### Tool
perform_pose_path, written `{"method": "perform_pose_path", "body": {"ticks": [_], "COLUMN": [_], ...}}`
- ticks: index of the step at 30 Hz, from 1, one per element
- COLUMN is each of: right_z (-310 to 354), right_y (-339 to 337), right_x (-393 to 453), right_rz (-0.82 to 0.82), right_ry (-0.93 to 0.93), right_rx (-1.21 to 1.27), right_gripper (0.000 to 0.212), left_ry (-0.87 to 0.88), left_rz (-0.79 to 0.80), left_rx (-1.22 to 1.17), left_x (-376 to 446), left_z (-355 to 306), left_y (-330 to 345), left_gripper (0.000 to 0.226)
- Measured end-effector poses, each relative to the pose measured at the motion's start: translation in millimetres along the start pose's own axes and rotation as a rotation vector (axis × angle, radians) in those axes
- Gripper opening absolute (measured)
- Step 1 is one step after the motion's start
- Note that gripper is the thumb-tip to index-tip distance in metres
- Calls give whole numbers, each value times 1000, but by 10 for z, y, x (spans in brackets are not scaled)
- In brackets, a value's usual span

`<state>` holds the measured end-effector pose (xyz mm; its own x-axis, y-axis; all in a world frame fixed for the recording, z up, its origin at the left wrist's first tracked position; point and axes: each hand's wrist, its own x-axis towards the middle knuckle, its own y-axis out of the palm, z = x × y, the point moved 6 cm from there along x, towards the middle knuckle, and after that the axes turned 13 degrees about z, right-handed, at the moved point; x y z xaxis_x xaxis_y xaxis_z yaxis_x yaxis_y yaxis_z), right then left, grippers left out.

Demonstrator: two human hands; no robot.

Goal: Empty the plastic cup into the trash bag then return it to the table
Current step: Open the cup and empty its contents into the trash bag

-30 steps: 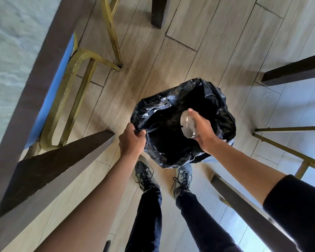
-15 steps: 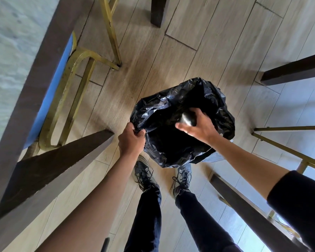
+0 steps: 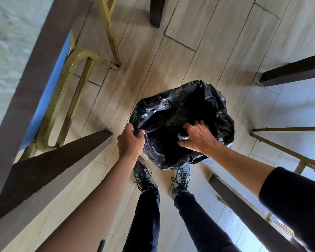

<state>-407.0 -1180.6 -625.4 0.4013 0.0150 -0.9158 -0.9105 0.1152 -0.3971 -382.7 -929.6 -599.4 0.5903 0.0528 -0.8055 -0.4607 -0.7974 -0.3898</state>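
Left hand (image 3: 130,141): fist closed on the bag's rim, centre of frame.
Right hand (image 3: 196,135): wrapped around the cup (image 3: 183,136), over the bag's mouth.
Cup: mostly hidden under the fingers.
Bag (image 3: 220,113): black, open, on the floor (image 3: 144,70).

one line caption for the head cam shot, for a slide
Left hand grips the rim of a black trash bag while the right hand tips a plastic cup over its mouth.

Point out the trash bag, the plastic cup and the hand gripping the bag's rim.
trash bag (image 3: 173,106), head view, crinkled far-left wall.
plastic cup (image 3: 183,136), head view, the sliver showing under the fingers.
left hand (image 3: 130,141), head view, back of the hand.
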Motion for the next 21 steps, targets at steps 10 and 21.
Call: {"method": "perform_pose_path", "body": {"ticks": [10,21], "right_z": [-19,-127], "right_y": [128,125], "right_x": [-43,14], "right_rz": [32,76], "right_ry": [19,17], "right_rx": [-24,514], "right_gripper": [72,50], "left_ry": [1,1], "left_rz": [17,35], "left_rx": [1,20], "left_x": [-42,-41], "left_z": [-42,-42], "left_y": [11,42], "left_gripper": [19,21]}}
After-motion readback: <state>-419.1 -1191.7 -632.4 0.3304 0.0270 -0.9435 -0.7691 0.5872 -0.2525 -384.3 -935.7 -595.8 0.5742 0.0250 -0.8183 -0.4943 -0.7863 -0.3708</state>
